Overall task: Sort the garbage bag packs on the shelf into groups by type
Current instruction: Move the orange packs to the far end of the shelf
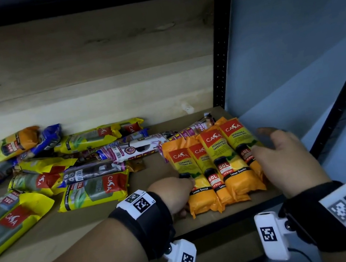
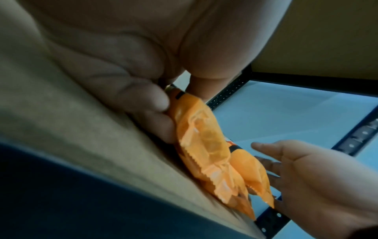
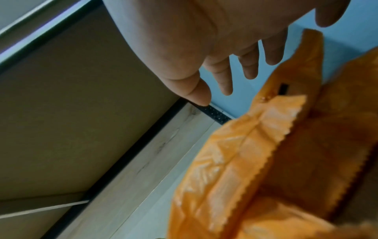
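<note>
A: Orange packs (image 1: 215, 165): "CASA", "Degradable Garbage Bag", "60L", "10 Bags", "Lemon Scented".
B: Yellow pack (image 1: 95, 190): "CASA", "35L". Other yellow pack (image 1: 7, 215), far left: "25L". Rest too blurred.

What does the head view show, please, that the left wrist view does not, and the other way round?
Only the head view shows the yellow packs and purple packs scattered on the shelf, and the printed fronts of the four orange packs. Only the left wrist view shows the left hand's fingers touching an orange pack's crimped end. Both show the orange packs and the open right hand.
</note>
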